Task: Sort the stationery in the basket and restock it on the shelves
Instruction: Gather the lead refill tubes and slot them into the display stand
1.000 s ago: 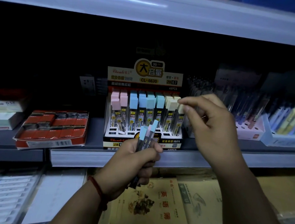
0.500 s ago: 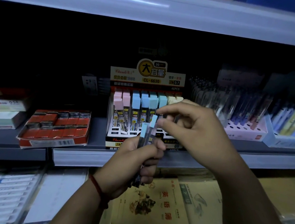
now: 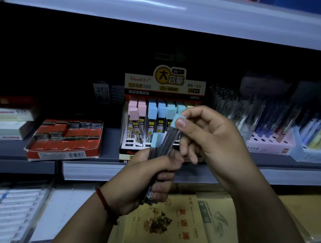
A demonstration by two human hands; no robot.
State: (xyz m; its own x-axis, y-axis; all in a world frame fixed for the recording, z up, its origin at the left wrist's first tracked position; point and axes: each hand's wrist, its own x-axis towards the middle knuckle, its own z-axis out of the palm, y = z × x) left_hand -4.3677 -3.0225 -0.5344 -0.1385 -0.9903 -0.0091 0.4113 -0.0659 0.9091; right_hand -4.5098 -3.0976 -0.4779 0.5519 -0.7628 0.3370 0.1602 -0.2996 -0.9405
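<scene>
left hand (image 3: 144, 181): gripping a small bundle of lead tubes (image 3: 156, 142) upright, fingers curling round them.
right hand (image 3: 213, 141): pinching the blue cap of one tube (image 3: 171, 138) at the top of that bundle.
display box (image 3: 165, 87): sitting on the shelf (image 3: 109, 155) just behind, mostly stocked, some front slots looking empty.
progress: seemingly midway; held tubes are awaiting slotting, basket is not showing.

Pink, blue and teal-capped lead tubes (image 3: 152, 118) fill the yellow-signed display box (image 3: 164, 86); red eraser tray (image 3: 64, 140).

lead refill display box (image 3: 164, 86) "CL-6630", "48PCS", "2B 0.7", white box (image 3: 13, 113) "0.5"
</scene>
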